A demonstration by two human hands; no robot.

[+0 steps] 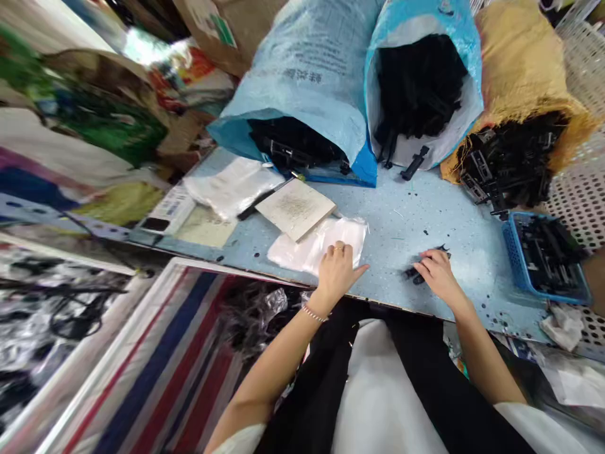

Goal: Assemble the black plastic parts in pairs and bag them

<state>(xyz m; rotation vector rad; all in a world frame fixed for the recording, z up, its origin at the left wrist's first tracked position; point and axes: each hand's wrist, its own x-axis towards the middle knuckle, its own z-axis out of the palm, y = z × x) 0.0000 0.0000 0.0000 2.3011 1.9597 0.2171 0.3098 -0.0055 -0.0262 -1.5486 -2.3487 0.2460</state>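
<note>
My left hand point(336, 270) lies on a stack of clear plastic bags point(295, 254) near the table's front edge, thumb held out to the side and fingers bent onto the plastic. A square, speckled board point(295, 208) rests on the far part of that stack. Over to the right, my right hand point(437, 271) has its fingers closed around small black plastic parts point(416, 275) at the tabletop. Their exact shape is blurred and partly covered by the fingers.
Along the back lie a blue sack point(307, 69), a second blue sack point(472, 63) and a yellow sack point(524, 57), all holding black parts. A blue basket point(517, 258) of black parts stands at right. More plastic bags point(234, 186) lie at left. A striped bag point(174, 366) sits below the table.
</note>
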